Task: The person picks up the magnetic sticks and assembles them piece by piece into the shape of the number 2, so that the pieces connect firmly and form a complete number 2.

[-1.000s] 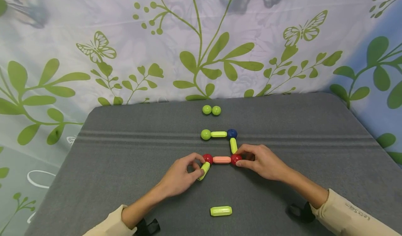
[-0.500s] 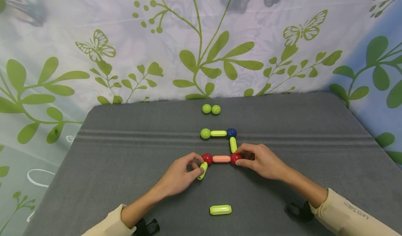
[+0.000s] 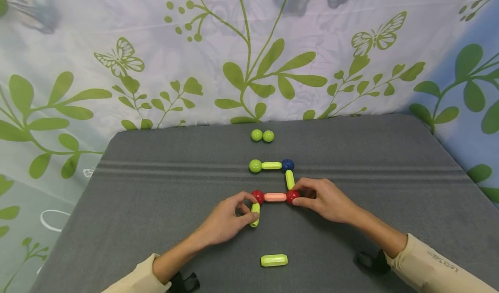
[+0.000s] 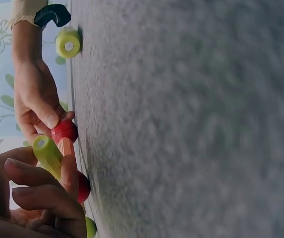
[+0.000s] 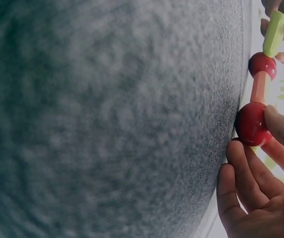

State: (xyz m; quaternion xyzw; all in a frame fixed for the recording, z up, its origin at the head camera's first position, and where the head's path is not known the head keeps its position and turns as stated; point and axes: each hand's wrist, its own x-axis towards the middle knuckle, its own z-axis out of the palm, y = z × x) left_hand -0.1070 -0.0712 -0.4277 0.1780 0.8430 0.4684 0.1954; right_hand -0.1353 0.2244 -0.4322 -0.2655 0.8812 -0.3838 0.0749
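Observation:
My left hand (image 3: 228,219) pinches a yellow-green magnetic rod (image 3: 255,220) between thumb and fingers. One end of this rod meets the left red ball (image 3: 257,196); its free end, with a pale round spot, points up in the left wrist view. My right hand (image 3: 331,203) holds the right red ball (image 5: 252,124) between thumb and fingertips. A salmon rod (image 3: 275,197) links the two red balls. From the right ball, another yellow-green rod (image 3: 290,180) runs back to a dark blue ball (image 3: 287,165). A third rod (image 3: 271,165) joins that to a green ball (image 3: 255,166).
Two loose green balls (image 3: 262,135) sit side by side near the back of the grey cloth-covered table (image 3: 175,154). A single yellow-green rod (image 3: 274,260) lies in front of the hands. A patterned curtain (image 3: 156,59) hangs behind.
The rod in my left hand has swung from a leftward slant to point almost straight toward me, and the left hand has shifted slightly right. My right hand has stayed on its ball.

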